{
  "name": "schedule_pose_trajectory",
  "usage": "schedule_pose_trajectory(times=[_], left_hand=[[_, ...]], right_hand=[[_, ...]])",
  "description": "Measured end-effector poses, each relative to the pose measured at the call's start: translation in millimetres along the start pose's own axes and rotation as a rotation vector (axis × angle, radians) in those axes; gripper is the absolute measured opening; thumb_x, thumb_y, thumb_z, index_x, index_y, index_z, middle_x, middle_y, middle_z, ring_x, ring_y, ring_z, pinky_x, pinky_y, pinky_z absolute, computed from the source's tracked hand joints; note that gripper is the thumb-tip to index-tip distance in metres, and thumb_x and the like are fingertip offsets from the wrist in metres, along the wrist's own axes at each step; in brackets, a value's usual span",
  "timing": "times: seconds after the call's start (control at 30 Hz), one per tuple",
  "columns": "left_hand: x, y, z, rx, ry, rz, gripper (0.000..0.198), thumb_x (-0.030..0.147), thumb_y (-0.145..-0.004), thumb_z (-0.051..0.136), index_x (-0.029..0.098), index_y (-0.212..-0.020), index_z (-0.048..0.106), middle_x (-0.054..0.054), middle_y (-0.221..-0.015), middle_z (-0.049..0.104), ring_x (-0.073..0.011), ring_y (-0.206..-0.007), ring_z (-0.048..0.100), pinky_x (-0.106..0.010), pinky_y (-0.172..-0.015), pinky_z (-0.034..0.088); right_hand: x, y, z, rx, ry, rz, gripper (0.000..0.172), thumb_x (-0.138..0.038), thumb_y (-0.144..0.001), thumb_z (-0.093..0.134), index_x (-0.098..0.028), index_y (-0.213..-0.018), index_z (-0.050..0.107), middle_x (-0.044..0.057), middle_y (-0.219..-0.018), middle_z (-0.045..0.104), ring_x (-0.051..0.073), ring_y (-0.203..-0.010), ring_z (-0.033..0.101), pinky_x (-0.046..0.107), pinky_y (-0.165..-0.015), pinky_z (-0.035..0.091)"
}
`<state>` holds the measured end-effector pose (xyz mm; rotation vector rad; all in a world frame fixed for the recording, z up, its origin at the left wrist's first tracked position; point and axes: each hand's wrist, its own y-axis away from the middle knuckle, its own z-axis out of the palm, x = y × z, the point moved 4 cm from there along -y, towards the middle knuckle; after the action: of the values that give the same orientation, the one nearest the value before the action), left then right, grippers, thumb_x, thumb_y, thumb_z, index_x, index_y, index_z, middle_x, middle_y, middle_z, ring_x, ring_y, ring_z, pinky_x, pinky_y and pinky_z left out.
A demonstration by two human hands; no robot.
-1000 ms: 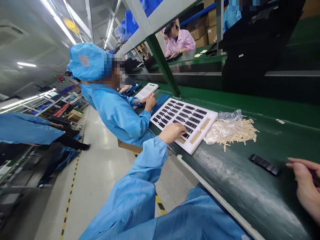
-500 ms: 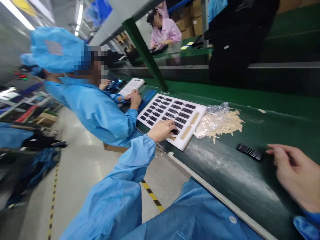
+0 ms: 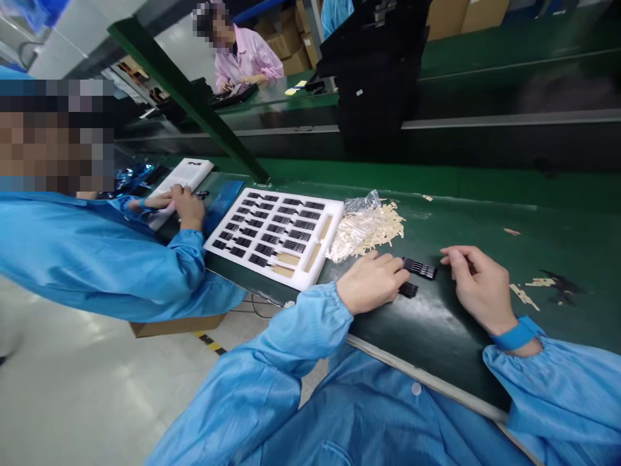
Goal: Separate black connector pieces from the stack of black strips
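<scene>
My left hand (image 3: 371,283) rests on the green belt with its fingers curled over a small black ribbed part (image 3: 409,290) that sticks out from under them. Just beyond its fingertips a second black part (image 3: 420,268) lies on the belt. My right hand (image 3: 478,283) is a little to the right of that part, fingers bent and slightly apart, tips on the belt, with nothing that I can see in it. To the left lies a white foam tray (image 3: 334,208) with rows of the same black parts.
A clear bag of tan strips (image 3: 366,226) lies beside the tray. A co-worker's hands (image 3: 187,206) in blue sleeves work at the left by a white sheet (image 3: 187,171). A green post (image 3: 194,107) and a black machine (image 3: 373,71) stand behind. Tan scraps (image 3: 531,288) lie at the right.
My left hand has left the foam tray and come to the belt with a black part. My right hand has moved in beside the loose part. The view has swung right.
</scene>
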<state>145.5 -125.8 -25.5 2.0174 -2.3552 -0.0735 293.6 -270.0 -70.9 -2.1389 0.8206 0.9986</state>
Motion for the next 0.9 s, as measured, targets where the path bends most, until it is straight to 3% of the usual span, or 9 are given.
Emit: schedule_pose_trajectory(times=[0.1, 0.23, 0.37, 0.43, 0.53, 0.6, 0.7, 0.8, 0.9], left_hand=[[3.2, -14.3, 2.4, 0.084, 0.011, -0.041, 0.023, 0.028, -0.102, 0.051, 0.017, -0.119, 0.062, -0.01, -0.118, 0.065, -0.0244, -0.106, 0.061, -0.04, -0.085, 0.043], [-5.4, -10.9, 2.2, 0.136, 0.071, -0.098, 0.039, 0.032, -0.099, 0.058, 0.019, -0.136, 0.054, -0.01, -0.137, 0.06, -0.0256, -0.115, 0.06, -0.04, -0.093, 0.045], [-1.2, -18.7, 9.4, 0.141, 0.125, -0.02, 0.056, 0.031, -0.098, 0.059, 0.017, -0.15, 0.042, -0.011, -0.159, 0.044, -0.0263, -0.14, 0.047, -0.039, -0.104, 0.043], [2.8, -30.1, 13.2, 0.106, 0.118, 0.04, 0.053, 0.022, -0.099, 0.053, 0.015, -0.15, 0.041, -0.012, -0.156, 0.049, -0.0245, -0.14, 0.047, -0.038, -0.104, 0.043], [3.3, -47.9, 13.0, 0.032, 0.078, 0.097, 0.048, 0.016, -0.097, 0.051, 0.013, -0.146, 0.049, -0.015, -0.135, 0.063, -0.0263, -0.12, 0.061, -0.042, -0.098, 0.045], [-1.1, -55.2, 9.3, 0.002, 0.109, 0.095, 0.05, 0.016, -0.095, 0.056, 0.013, -0.144, 0.051, -0.015, -0.127, 0.065, -0.0277, -0.113, 0.064, -0.044, -0.096, 0.047], [-12.4, -56.3, 4.1, 0.082, 0.396, 0.038, 0.058, 0.023, -0.094, 0.061, 0.019, -0.15, 0.044, -0.012, -0.133, 0.06, -0.0258, -0.12, 0.061, -0.041, -0.1, 0.05], [-25.6, -45.6, 9.9, 0.282, 0.798, -0.063, 0.057, 0.029, -0.098, 0.057, 0.022, -0.151, 0.034, -0.013, -0.139, 0.055, -0.022, -0.128, 0.057, -0.036, -0.102, 0.054], [-31.4, -29.1, 26.3, 0.341, 0.94, -0.138, 0.045, 0.027, -0.097, 0.058, 0.021, -0.139, 0.043, -0.014, -0.138, 0.054, -0.0216, -0.13, 0.057, -0.036, -0.103, 0.055]], right_hand=[[-0.4, -0.5, 0.4, 0.0, -0.008, -0.004, 0.03, -0.045, -0.104, 0.052, -0.024, -0.1, 0.073, 0.003, -0.082, 0.073, 0.019, -0.067, 0.064, 0.034, -0.07, 0.049], [3.7, -0.5, 1.7, -0.013, -0.02, 0.008, 0.031, -0.047, -0.104, 0.051, -0.024, -0.101, 0.073, 0.004, -0.086, 0.074, 0.018, -0.067, 0.063, 0.034, -0.069, 0.049], [5.4, 0.1, 2.1, -0.013, -0.03, 0.015, 0.031, -0.047, -0.104, 0.052, -0.024, -0.102, 0.073, 0.004, -0.085, 0.074, 0.018, -0.065, 0.062, 0.033, -0.068, 0.05], [4.7, -0.1, 1.2, -0.002, -0.031, 0.024, 0.032, -0.048, -0.104, 0.052, -0.024, -0.102, 0.073, 0.004, -0.083, 0.073, 0.018, -0.064, 0.061, 0.033, -0.068, 0.049], [6.0, -2.1, -1.3, 0.035, -0.091, 0.077, 0.034, -0.05, -0.103, 0.053, -0.023, -0.101, 0.073, 0.003, -0.075, 0.069, 0.018, -0.063, 0.06, 0.032, -0.065, 0.049], [10.5, -4.3, -4.0, 0.099, -0.179, 0.141, 0.035, -0.051, -0.103, 0.053, -0.022, -0.099, 0.072, 0.002, -0.072, 0.066, 0.016, -0.06, 0.057, 0.03, -0.061, 0.047], [19.4, -7.3, -6.5, 0.187, -0.301, 0.225, 0.036, -0.053, -0.102, 0.055, -0.021, -0.096, 0.071, 0.002, -0.072, 0.065, 0.013, -0.055, 0.052, 0.027, -0.053, 0.043], [22.3, -8.9, -5.8, 0.195, -0.358, 0.256, 0.038, -0.056, -0.1, 0.056, -0.02, -0.095, 0.071, 0.002, -0.075, 0.065, 0.012, -0.054, 0.051, 0.026, -0.05, 0.042], [17.9, -8.7, -5.7, 0.182, -0.35, 0.257, 0.038, -0.055, -0.1, 0.057, -0.02, -0.093, 0.071, 0.002, -0.074, 0.065, 0.011, -0.054, 0.052, 0.026, -0.052, 0.043]])
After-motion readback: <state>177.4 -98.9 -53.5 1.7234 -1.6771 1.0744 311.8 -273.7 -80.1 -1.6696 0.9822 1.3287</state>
